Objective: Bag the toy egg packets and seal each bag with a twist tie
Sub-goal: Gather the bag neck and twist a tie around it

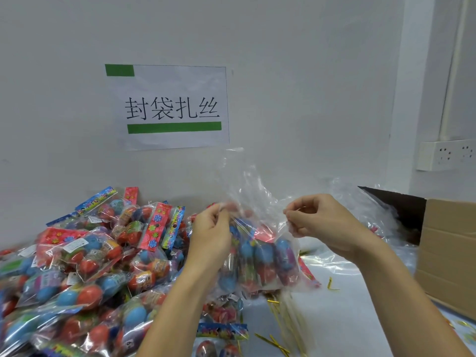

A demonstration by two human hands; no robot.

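The wall carries a sign just above the work. I read the counter as white, with a box at its right edge, probably there to take sealed bags; its inside is mostly out of view.

The pile of egg packets covers the left of the counter, within reach of my left hand, which would explain its placement.

The bag is in the centre, between both hands, its base resting on or just above the counter. It is clear, and it already holds several packets, with blue and red eggs showing through. Its neck stands loose and open above the fingers, so I judge that filling is done and gathering the neck is the step in hand.

The left hand fingers are closed in a pinch on the left side of the bag mouth. My right hand is curled, its fingers pinching the right side of the mouth; something thin and gold shows there, possibly a tie, but I cannot tell.

Spare ties lie on the counter just in front of the bag, near both hands.
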